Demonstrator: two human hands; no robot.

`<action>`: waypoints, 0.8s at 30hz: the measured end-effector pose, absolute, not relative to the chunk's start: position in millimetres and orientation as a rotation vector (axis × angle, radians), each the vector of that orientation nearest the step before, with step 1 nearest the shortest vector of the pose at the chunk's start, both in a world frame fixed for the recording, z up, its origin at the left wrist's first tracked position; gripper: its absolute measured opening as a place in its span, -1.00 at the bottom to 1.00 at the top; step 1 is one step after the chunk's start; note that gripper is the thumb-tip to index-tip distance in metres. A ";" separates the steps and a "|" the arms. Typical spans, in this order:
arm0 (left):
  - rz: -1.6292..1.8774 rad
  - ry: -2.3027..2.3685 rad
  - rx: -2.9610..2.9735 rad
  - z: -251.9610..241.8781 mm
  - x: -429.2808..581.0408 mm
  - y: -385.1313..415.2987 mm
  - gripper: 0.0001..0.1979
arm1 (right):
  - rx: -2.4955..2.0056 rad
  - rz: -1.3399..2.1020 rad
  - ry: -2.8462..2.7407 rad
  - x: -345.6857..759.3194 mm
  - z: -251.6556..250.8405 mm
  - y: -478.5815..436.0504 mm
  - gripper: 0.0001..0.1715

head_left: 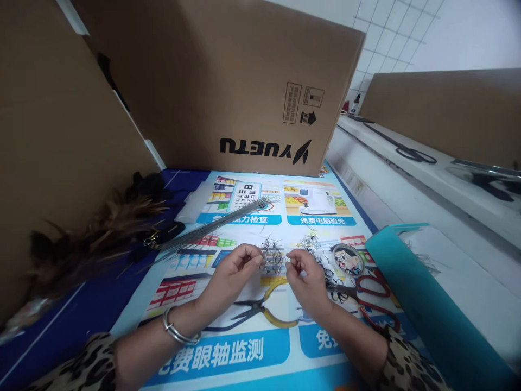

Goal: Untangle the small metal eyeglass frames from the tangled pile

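Note:
My left hand [240, 265] is closed in a pinch, its thumb and forefinger pressed together beside a small heap of thin wire pieces [273, 254]. Across that heap, my right hand [304, 274] has its fingers curled in, thumb and forefinger close together. Whatever either hand pinches is too small to make out. Below them lie pliers with yellow handles [269, 315], partly behind my left forearm. Scissors with red handles [368, 293] rest to the right of my right hand, near more dark curled bits [311, 243]. A clear round ring, like a tape roll [348, 260], sits beyond the scissors.
A bundle of thin straight wires [220, 224] lies slanted behind my left hand. Brown feathers [109, 217] are on the left. A large cardboard box [228, 81] stands at the back. On the right are a teal folder [427, 298] and a white ledge [448, 168].

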State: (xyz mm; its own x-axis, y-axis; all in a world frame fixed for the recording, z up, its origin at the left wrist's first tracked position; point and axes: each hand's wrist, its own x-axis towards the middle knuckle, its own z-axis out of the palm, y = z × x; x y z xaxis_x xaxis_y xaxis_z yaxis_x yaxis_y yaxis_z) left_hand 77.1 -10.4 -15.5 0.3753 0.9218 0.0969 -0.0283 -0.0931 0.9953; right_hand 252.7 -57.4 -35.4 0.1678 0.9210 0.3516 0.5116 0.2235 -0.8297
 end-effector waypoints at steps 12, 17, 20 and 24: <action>0.963 0.855 1.534 -14.4 78.0 -13.1 -0.90 | -1.493 0.462 -1.553 248.7 -38.5 -57.9 -0.73; 0.987 0.939 1.649 -14.8 76.2 -11.3 -0.93 | -1.358 0.259 -1.713 257.1 -31.3 -57.0 -0.69; 0.997 1.015 1.696 -13.1 76.5 -11.6 -0.94 | -1.357 0.184 -1.754 259.4 -28.4 -57.0 -0.66; 0.938 1.077 1.699 -12.4 77.1 -13.0 -0.94 | -1.373 0.177 -1.737 259.2 -28.8 -56.8 -0.67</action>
